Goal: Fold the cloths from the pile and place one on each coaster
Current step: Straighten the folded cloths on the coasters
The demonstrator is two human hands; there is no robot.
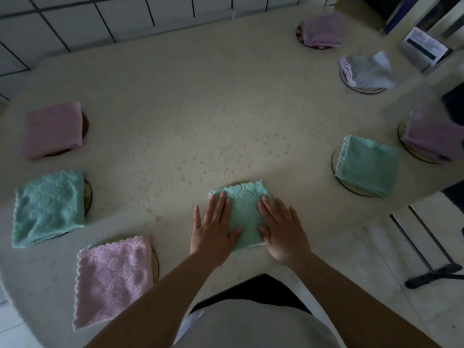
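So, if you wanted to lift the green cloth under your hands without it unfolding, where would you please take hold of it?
Probably by the near edge of the green cloth, pinching all its layers from the person's side. The scalloped loose hems show at the far edge, so the near edge looks like the fold. The left hand and right hand already lie flat at its sides.

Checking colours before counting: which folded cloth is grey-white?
The grey-white cloth at far right, between two purple ones; every other cloth is pink, purple or green.

Cream table under cloth-topped coasters

Cloth on coaster
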